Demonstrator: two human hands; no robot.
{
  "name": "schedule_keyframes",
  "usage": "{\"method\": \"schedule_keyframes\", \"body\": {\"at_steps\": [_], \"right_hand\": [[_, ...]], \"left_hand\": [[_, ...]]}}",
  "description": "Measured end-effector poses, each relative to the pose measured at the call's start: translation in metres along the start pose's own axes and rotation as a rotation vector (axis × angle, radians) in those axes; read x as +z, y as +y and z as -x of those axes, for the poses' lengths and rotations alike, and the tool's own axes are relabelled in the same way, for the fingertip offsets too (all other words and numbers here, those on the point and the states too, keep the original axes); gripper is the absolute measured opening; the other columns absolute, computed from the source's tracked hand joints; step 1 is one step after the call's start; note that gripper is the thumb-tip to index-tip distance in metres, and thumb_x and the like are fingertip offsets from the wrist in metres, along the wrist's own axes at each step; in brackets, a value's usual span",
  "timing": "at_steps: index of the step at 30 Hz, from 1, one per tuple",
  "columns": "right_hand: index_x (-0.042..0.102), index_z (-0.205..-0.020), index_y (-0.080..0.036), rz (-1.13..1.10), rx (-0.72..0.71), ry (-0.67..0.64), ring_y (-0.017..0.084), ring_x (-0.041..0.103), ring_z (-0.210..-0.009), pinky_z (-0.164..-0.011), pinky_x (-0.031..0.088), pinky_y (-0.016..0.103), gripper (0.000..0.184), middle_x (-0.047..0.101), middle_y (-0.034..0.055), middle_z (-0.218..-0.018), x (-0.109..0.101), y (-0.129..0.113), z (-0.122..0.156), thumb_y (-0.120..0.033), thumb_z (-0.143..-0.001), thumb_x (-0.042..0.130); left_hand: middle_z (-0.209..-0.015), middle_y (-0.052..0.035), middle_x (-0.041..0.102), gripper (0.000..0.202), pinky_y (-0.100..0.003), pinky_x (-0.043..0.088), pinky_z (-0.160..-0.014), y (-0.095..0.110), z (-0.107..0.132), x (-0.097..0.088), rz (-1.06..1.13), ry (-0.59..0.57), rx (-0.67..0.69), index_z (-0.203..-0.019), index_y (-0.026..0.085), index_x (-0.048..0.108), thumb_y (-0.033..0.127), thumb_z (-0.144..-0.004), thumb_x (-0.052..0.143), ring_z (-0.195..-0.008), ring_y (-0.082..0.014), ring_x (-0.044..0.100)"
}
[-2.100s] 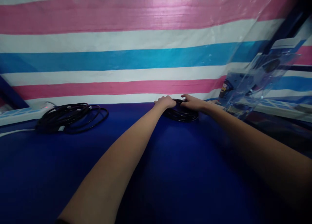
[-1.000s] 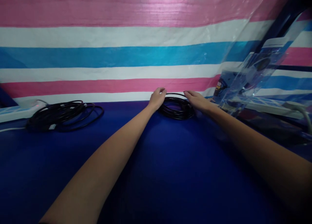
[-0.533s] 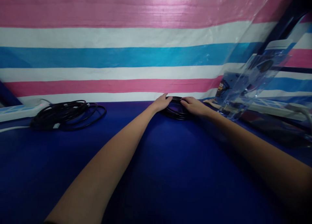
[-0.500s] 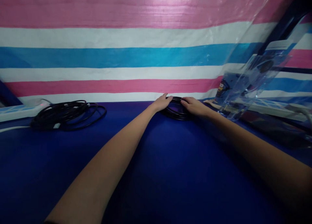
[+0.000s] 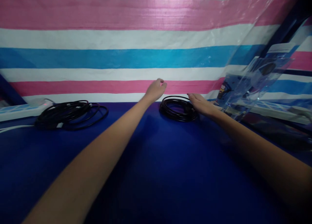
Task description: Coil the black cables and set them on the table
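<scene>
A small coil of black cable (image 5: 177,108) lies flat on the blue table (image 5: 156,172) near the striped back wall. My right hand (image 5: 201,103) rests at the coil's right edge with fingers stretched flat, touching it. My left hand (image 5: 156,88) hovers above and just left of the coil, lifted off it, fingers loosely curled with nothing in them.
A larger loose bundle of black cable (image 5: 69,114) lies at the left, beside a white power strip (image 5: 20,109). Clear plastic packaging (image 5: 253,77) leans at the right. A pink, white and blue striped sheet (image 5: 122,55) forms the back wall.
My left hand has lifted off the coil and risen up and left. My right hand slid to the coil's right edge, leaving the coil uncovered on the table.
</scene>
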State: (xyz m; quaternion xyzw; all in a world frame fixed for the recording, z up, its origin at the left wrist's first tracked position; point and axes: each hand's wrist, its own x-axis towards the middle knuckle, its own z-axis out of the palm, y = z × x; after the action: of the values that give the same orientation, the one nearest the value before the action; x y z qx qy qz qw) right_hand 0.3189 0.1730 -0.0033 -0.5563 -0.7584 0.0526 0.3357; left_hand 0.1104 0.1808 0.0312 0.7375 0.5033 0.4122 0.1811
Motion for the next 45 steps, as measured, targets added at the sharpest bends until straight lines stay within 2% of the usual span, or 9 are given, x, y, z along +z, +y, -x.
{"method": "schedule_keyframes", "body": {"at_steps": [4, 10, 15, 20, 26, 29, 33, 39, 45], "right_hand": [[0.055, -0.082, -0.015, 0.04, -0.077, 0.157, 0.028, 0.047, -0.108, -0.099, 0.031, 0.045, 0.03, 0.057, 0.0195, -0.102, -0.016, -0.025, 0.001, -0.027, -0.092, 0.029], [0.059, -0.097, -0.015, -0.023, -0.274, 0.215, 0.022, 0.049, -0.11, -0.097, 0.037, 0.035, 0.022, 0.054, 0.0139, -0.114, -0.007, -0.106, 0.031, -0.024, -0.087, 0.041], [0.059, -0.103, -0.014, 0.031, -0.5, -0.189, 0.025, 0.051, -0.11, -0.096, 0.039, 0.039, 0.027, 0.05, 0.0152, -0.122, 0.039, -0.163, 0.07, -0.027, -0.089, 0.04], [0.061, -0.099, -0.014, -0.008, -0.492, -0.366, 0.028, 0.052, -0.106, -0.093, 0.038, 0.046, 0.023, 0.054, 0.0161, -0.119, 0.063, -0.185, 0.081, -0.023, -0.086, 0.044], [0.057, -0.088, -0.017, -1.079, 0.291, -0.519, 0.018, 0.059, -0.076, -0.075, 0.047, 0.036, 0.04, 0.062, 0.0095, -0.086, 0.075, -0.199, 0.074, -0.051, -0.089, 0.036], [0.056, -0.088, -0.016, -1.402, 0.399, -0.519, 0.013, 0.056, -0.066, -0.064, 0.047, 0.029, 0.027, 0.059, 0.0053, -0.079, 0.078, -0.199, 0.075, -0.04, -0.089, 0.043], [0.055, -0.083, -0.014, -1.397, 0.409, -0.407, 0.009, 0.052, -0.054, -0.058, 0.044, 0.025, 0.006, 0.056, 0.0016, -0.07, 0.068, -0.194, 0.077, -0.013, -0.081, 0.049], [0.055, -0.084, -0.014, -1.236, 0.25, -0.361, 0.011, 0.056, -0.062, -0.06, 0.044, 0.025, 0.01, 0.059, 0.0027, -0.075, 0.04, -0.195, 0.077, -0.024, -0.082, 0.054], [0.061, -0.089, -0.017, -1.028, -0.036, -0.187, 0.012, 0.054, -0.067, -0.063, 0.043, 0.026, 0.014, 0.06, 0.0018, -0.075, 0.029, -0.195, 0.074, -0.028, -0.082, 0.056]], "left_hand": [[-0.124, -0.0077, 0.054, 0.031, -0.037, 0.027, -0.102, 0.018, 0.031, -0.094, -0.451, -0.016, 0.191, -0.112, 0.015, 0.059, 0.024, -0.085, 0.047, -0.119, -0.0263, 0.044], [-0.112, -0.0174, 0.061, 0.06, -0.047, 0.04, -0.087, -0.041, 0.119, -0.192, -0.886, -0.137, -0.31, -0.115, 0.012, 0.057, 0.057, -0.076, 0.051, -0.103, -0.0364, 0.055], [-0.118, -0.0232, 0.058, 0.055, -0.057, 0.031, -0.094, -0.098, 0.16, -0.176, -0.865, -0.212, -0.311, -0.102, 0.011, 0.064, 0.058, -0.076, 0.05, -0.115, -0.0432, 0.046], [-0.106, -0.0218, 0.062, 0.029, -0.052, 0.033, -0.093, -0.083, 0.162, -0.154, -0.853, -0.12, -0.221, -0.09, 0.013, 0.063, 0.03, -0.084, 0.04, -0.111, -0.0376, 0.049], [-0.095, -0.0081, 0.066, 0.032, -0.035, 0.044, -0.078, -0.025, 0.171, -0.123, -0.559, -0.01, -0.148, -0.091, 0.021, 0.059, 0.038, -0.089, 0.033, -0.089, -0.0232, 0.06], [-0.105, -0.0042, 0.065, 0.027, -0.028, 0.044, -0.083, -0.01, 0.174, -0.108, -0.146, -0.055, 0.018, -0.1, 0.022, 0.059, 0.033, -0.087, 0.038, -0.092, -0.0166, 0.06], [-0.105, -0.0081, 0.064, 0.042, -0.029, 0.043, -0.077, -0.019, 0.173, -0.115, -0.19, -0.11, -0.117, -0.114, 0.018, 0.054, 0.041, -0.078, 0.054, -0.087, -0.0196, 0.06], [-0.083, -0.0012, 0.062, 0.048, -0.023, 0.036, -0.054, -0.014, 0.186, -0.13, 0.014, -0.601, -0.179, -0.115, 0.024, 0.052, 0.056, -0.08, 0.049, -0.069, -0.0157, 0.055], [-0.077, 0.0019, 0.053, 0.039, -0.022, 0.032, -0.056, -0.003, 0.188, -0.116, 0.349, -0.578, -0.223, -0.098, 0.02, 0.055, 0.042, -0.069, 0.07, -0.065, -0.0112, 0.046]]}}
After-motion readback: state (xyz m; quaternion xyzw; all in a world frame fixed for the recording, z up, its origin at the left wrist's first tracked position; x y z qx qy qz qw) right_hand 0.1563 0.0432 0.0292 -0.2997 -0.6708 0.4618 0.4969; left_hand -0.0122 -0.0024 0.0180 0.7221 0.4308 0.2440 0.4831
